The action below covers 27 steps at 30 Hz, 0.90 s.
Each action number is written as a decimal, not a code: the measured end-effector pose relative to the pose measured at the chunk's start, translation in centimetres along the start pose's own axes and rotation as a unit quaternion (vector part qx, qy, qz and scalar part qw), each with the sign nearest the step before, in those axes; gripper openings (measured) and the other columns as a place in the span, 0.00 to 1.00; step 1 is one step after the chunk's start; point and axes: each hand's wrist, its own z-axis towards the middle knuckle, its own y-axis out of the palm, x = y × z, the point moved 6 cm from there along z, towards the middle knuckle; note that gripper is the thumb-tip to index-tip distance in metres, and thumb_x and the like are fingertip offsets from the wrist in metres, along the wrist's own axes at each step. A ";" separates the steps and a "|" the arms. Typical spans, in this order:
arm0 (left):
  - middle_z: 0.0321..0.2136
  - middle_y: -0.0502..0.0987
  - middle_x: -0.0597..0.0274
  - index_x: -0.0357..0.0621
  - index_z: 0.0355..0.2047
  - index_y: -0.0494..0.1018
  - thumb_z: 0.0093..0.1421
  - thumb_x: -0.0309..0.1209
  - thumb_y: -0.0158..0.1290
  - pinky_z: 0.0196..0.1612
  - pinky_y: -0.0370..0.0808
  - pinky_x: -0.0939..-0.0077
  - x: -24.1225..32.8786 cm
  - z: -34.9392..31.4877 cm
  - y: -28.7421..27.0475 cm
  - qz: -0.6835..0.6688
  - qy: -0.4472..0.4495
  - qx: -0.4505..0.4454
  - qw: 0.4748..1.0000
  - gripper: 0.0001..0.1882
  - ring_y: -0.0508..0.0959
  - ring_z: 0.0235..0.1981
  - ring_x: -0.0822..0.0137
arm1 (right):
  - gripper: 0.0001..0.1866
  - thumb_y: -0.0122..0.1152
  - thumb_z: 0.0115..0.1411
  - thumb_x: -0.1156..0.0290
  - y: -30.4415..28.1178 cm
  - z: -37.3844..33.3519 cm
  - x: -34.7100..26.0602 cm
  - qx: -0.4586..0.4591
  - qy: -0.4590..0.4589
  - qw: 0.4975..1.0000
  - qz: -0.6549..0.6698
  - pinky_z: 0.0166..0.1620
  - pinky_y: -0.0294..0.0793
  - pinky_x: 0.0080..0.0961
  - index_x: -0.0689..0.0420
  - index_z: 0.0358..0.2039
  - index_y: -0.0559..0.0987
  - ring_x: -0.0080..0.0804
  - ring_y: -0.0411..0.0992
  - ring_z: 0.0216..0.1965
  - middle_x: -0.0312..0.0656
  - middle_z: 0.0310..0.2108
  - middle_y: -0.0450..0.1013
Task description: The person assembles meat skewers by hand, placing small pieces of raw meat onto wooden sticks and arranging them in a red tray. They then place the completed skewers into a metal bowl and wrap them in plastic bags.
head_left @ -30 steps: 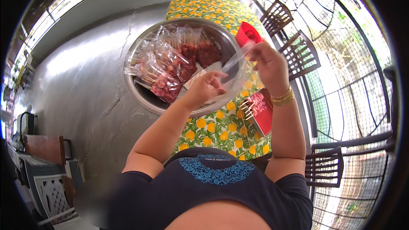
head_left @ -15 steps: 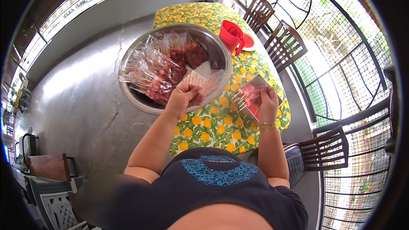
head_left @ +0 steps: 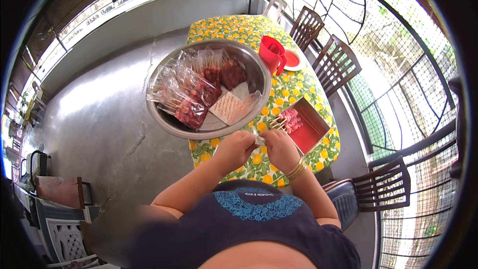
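Observation:
My left hand (head_left: 238, 149) and my right hand (head_left: 282, 150) are close together over the table's near edge. Both pinch a small crumpled piece of clear plastic (head_left: 259, 139), which looks like part of a plastic bag; most of it is hidden by the fingers. Just beyond my right hand lies a shallow box (head_left: 312, 140) with a red inside. Skewers of raw pink meat (head_left: 291, 120) rest at its left end, their sticks pointing left. Beyond my left hand, a wide metal basin (head_left: 264, 65) holds several clear bags of skewered red meat (head_left: 191, 112) and a white patterned sheet (head_left: 228, 108).
A tablecloth (head_left: 211, 26) with an orange-fruit print covers the table. Behind the box stand a red pitcher (head_left: 271, 55) and a round red-and-white dish (head_left: 293, 61). Wooden chairs (head_left: 336, 64) line the right side, another chair (head_left: 381, 183) being near my right elbow.
My right hand has moved left and nearer, away from above the box. My left hand has drawn back from the basin's rim, and the two hands now meet at the plastic.

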 end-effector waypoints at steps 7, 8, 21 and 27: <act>0.29 0.76 0.57 0.44 0.31 0.72 0.55 0.26 0.55 0.37 0.72 0.55 2.2 -0.3 2.6 0.036 -0.011 -0.053 0.998 0.04 0.76 0.34 0.49 | 0.21 0.60 0.54 0.78 -4.0 -2.9 0.3 0.154 -0.067 0.983 0.069 0.54 0.71 0.41 0.60 0.50 0.75 0.53 0.70 0.50 0.50 0.46 0.72; 0.30 0.76 0.56 0.44 0.31 0.72 0.54 0.26 0.55 0.37 0.73 0.55 2.7 -0.6 3.4 0.053 -0.015 -0.058 0.997 0.05 0.76 0.34 0.49 | 0.23 0.62 0.54 0.77 -4.6 -2.9 0.8 0.153 -0.061 0.983 0.079 0.55 0.71 0.40 0.59 0.52 0.75 0.52 0.71 0.51 0.50 0.48 0.73; 0.27 0.75 0.56 0.39 0.32 0.71 0.56 0.24 0.57 0.34 0.73 0.68 3.7 -4.4 8.8 -0.119 -0.250 0.012 0.961 0.06 0.75 0.28 0.61 | 0.11 0.62 0.61 0.74 -1.0 -6.9 5.2 -0.014 -0.005 0.971 0.237 0.38 0.77 0.33 0.59 0.45 0.78 0.44 0.78 0.33 0.47 0.32 0.79; 0.24 0.73 0.60 0.42 0.32 0.67 0.56 0.26 0.60 0.32 0.72 0.69 0.4 -7.2 10.8 -0.067 -0.362 0.029 0.929 0.10 0.73 0.26 0.66 | 0.10 0.59 0.59 0.75 -1.1 -7.8 7.6 0.058 0.009 0.979 0.197 0.37 0.76 0.40 0.57 0.42 0.77 0.49 0.78 0.33 0.50 0.31 0.78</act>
